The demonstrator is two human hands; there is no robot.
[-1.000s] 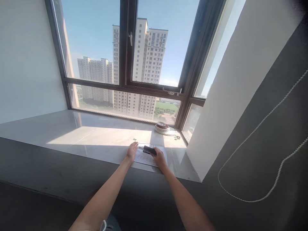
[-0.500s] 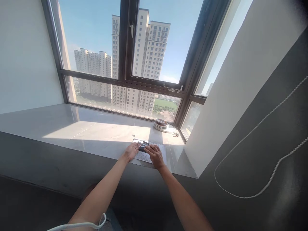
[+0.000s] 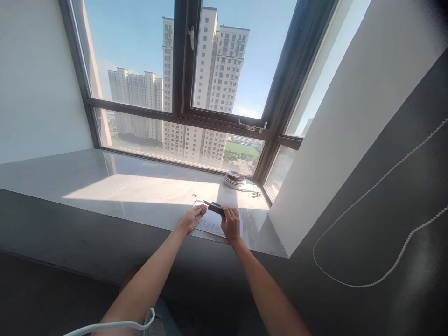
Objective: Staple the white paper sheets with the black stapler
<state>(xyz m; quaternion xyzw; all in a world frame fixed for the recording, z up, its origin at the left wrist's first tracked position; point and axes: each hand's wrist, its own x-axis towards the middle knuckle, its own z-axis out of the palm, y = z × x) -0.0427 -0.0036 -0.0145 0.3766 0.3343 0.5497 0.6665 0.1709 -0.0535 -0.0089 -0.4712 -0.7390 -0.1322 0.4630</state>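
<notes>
My right hand (image 3: 230,222) is closed around the rear of a black stapler (image 3: 216,208), which is held tilted over some sheets of paper. A thin metal part sticks out from the stapler's left end. Just left of it, my left hand (image 3: 192,219) is palm up with curled fingers. Something small and greyish shows at its fingertips, too small to name. The white sheets (image 3: 213,225) with writing lie near the front edge of the sill, under both hands. Beyond them lie small dark strips (image 3: 194,195), perhaps staples.
The pale stone windowsill (image 3: 140,191) ends at a front edge before me. At the back right sits a stack of round plate-like things (image 3: 235,179), with keys (image 3: 256,194) beside it. A bead chain (image 3: 353,285) hangs at right; a white cable (image 3: 105,326) crosses below my left arm.
My right hand has lifted and turned the stapler, its metal end now pointing left and away. My left hand has drawn off the stapler, and its palm has turned up.
</notes>
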